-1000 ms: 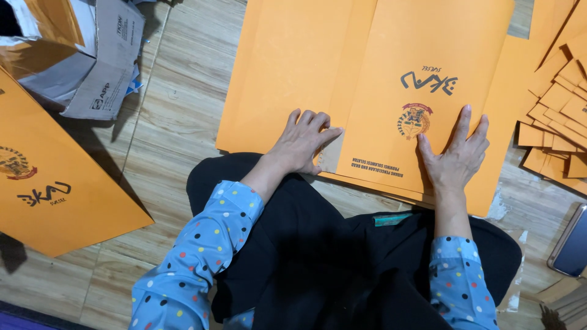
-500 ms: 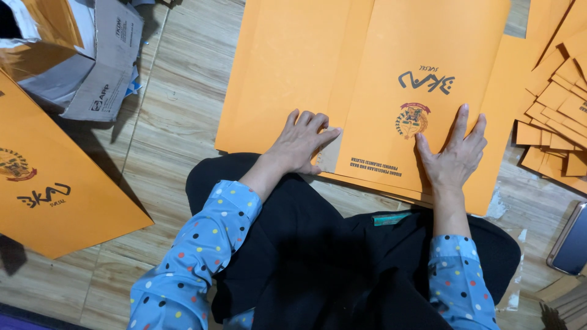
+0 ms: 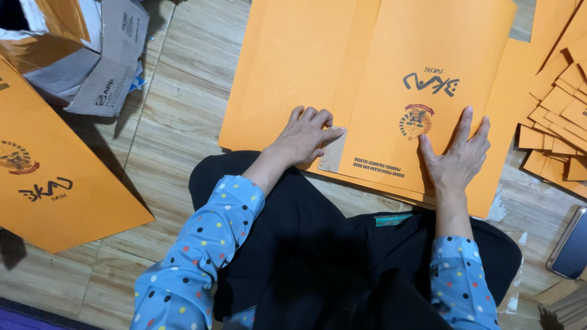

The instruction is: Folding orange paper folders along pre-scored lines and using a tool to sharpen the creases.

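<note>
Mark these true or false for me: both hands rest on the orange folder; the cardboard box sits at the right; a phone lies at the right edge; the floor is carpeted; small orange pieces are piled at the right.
1. Both hands rest on the orange folder. True: the left hand is at its folded flap, the right hand lies flat on it.
2. The cardboard box sits at the right. False: it is at the upper left.
3. A phone lies at the right edge. True.
4. The floor is carpeted. False: it shows wood-look planks.
5. Small orange pieces are piled at the right. True.
</note>
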